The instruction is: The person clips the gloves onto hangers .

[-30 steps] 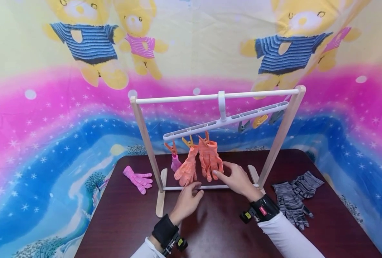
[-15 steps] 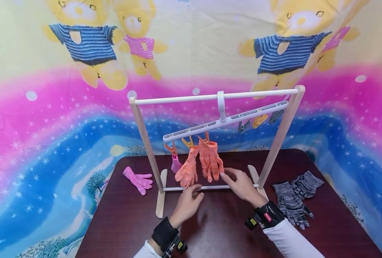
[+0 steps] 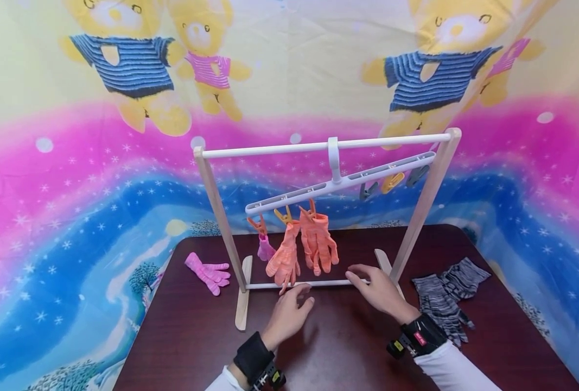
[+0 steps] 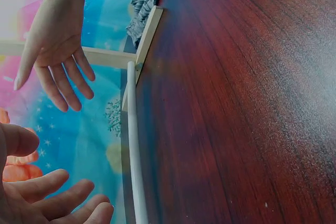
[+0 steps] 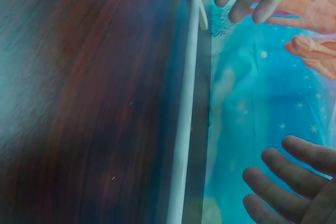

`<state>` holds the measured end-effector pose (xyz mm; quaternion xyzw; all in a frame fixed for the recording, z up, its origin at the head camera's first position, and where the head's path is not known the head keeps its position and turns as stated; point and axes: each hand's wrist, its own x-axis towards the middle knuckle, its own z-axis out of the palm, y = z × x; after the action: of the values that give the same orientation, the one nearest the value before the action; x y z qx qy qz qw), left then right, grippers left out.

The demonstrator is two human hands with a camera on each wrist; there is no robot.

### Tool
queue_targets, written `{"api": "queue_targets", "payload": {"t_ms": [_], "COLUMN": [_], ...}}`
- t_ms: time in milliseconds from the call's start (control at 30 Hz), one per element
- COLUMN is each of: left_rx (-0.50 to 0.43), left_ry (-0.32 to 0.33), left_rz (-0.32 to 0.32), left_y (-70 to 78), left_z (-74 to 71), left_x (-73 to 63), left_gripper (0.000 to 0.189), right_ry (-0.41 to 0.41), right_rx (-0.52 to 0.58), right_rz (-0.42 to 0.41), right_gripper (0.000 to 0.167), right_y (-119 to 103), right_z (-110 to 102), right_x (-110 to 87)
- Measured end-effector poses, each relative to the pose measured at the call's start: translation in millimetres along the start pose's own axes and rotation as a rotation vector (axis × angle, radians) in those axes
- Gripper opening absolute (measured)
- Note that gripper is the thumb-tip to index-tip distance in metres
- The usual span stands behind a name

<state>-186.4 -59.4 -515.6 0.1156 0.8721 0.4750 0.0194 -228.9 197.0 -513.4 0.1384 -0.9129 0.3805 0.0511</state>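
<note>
Two orange knit gloves hang by clothespins from a white hanger (image 3: 294,196), which tilts down to the left. My left hand (image 3: 289,312) is just below the left orange glove (image 3: 284,255), fingers relaxed and holding nothing. Off to the right of the other orange glove (image 3: 318,244), my right hand (image 3: 377,290) has its fingers loosely spread and nothing in them. A small pink glove (image 3: 265,248) hangs at the hanger's low end from an orange clothespin (image 3: 258,224). In the left wrist view, both hands are apart with bare palms.
A wooden rack (image 3: 221,217) with a white top rod (image 3: 269,149) and a lower rod (image 3: 328,283) bears the hanger. Another pink glove (image 3: 208,273) lies left on the dark table (image 3: 186,347). Grey-black gloves (image 3: 438,296) lie right. Unused clothespins (image 3: 393,183) hang at the hanger's right.
My right hand has let go of the right orange glove and drawn away to the right and down. My left hand has shifted slightly right and down, off the left orange glove's fingertips.
</note>
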Motion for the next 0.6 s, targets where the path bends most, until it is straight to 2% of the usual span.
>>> {"api": "queue_targets", "payload": {"t_ms": [333, 533, 600], "left_rx": [0.063, 0.133, 0.148], "left_ry": [-0.038, -0.034, -0.032], "left_rz": [0.031, 0.070, 0.064], "left_y": [3.6, 6.0, 7.3], "left_z": [10.9, 16.7, 18.2], "left_x": [-1.2, -3.4, -4.0], "left_gripper": [0.037, 0.037, 0.037], "right_ry": [0.015, 0.028, 0.036], "right_rx": [-0.068, -0.091, -0.098], "right_rz": [0.059, 0.087, 0.087], "right_gripper": [0.040, 0.038, 0.037], "right_y": [13.4, 21.7, 25.1], "right_z": [-6.7, -14.2, -16.0], "right_x": [-11.8, -18.2, -19.9]}}
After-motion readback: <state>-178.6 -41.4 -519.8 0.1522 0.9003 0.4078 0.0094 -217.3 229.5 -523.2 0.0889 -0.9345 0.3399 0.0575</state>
